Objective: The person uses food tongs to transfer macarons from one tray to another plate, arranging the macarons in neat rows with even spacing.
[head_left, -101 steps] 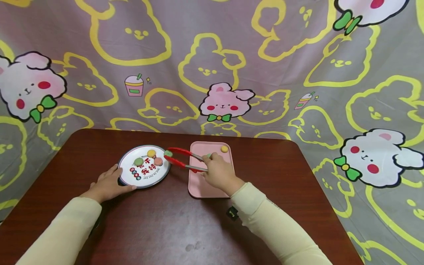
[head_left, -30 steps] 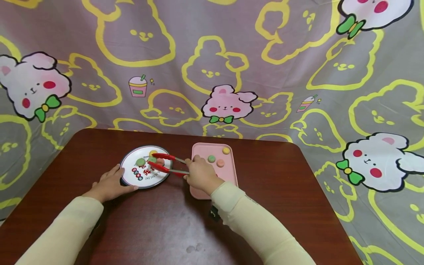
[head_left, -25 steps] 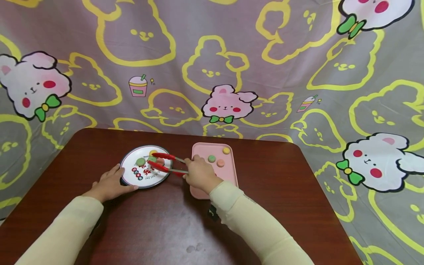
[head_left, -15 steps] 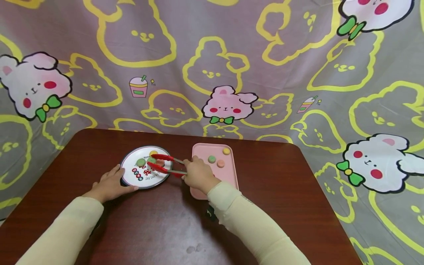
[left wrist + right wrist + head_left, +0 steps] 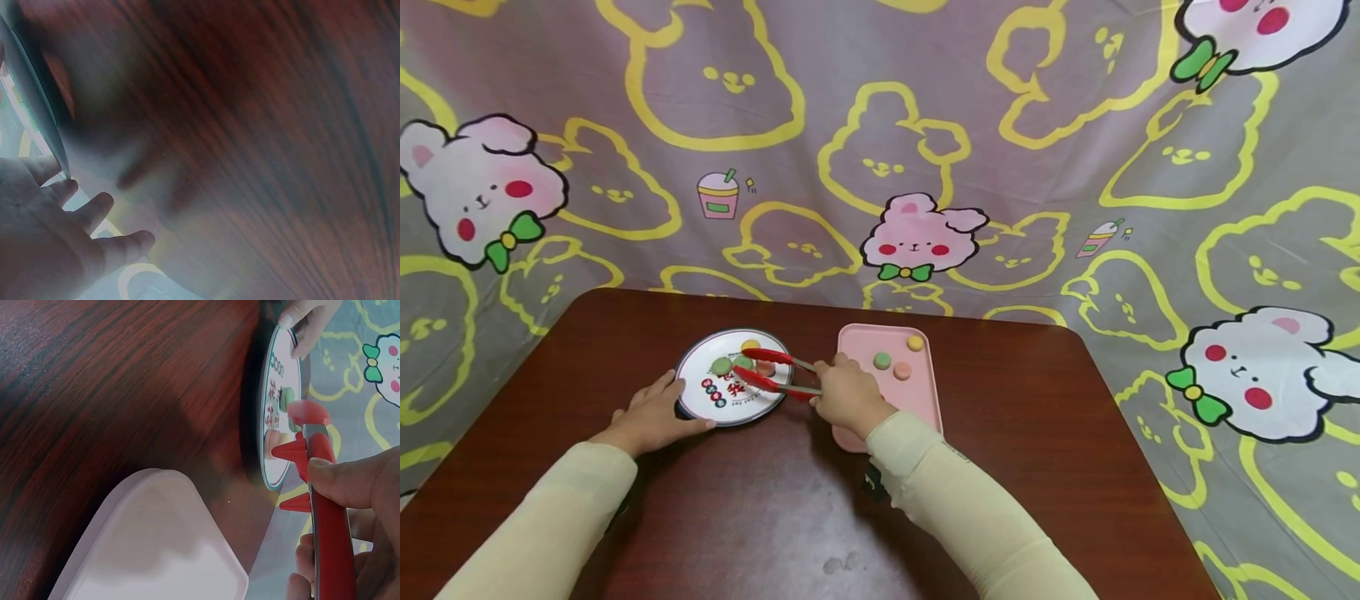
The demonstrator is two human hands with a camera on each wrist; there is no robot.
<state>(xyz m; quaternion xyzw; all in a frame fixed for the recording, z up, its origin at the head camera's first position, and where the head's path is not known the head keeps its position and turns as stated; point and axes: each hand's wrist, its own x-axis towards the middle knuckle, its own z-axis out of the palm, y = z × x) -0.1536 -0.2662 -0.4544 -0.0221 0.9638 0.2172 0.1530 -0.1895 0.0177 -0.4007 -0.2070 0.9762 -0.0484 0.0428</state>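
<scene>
Over the middle of the plate (image 5: 698, 364), a green cookie (image 5: 743, 362) sits between the tips of the red tongs (image 5: 330, 534); whether they pinch it or stand just clear, I cannot tell. It looks light, dry and brittle, so a mild squeeze across its sides should suffice; a hard one might crack it or send it skidding over the plate's glossy surface. Just right of the plate, the right hand (image 5: 852, 396) has its fingers curled round the tongs' handles. At the plate's left edge, the left hand (image 5: 651, 417) touches the rim, fingers spread apart. Another green cookie (image 5: 721, 366) lies toward the plate's left, a yellow cookie (image 5: 750, 346) near its far rim and a pink cookie (image 5: 766, 367) toward its right, leaving the tips little room. Right of the plate and apart from it, a pink tray (image 5: 917, 404) bears three more cookies (image 5: 902, 371), its left side partly hidden by the right hand.
</scene>
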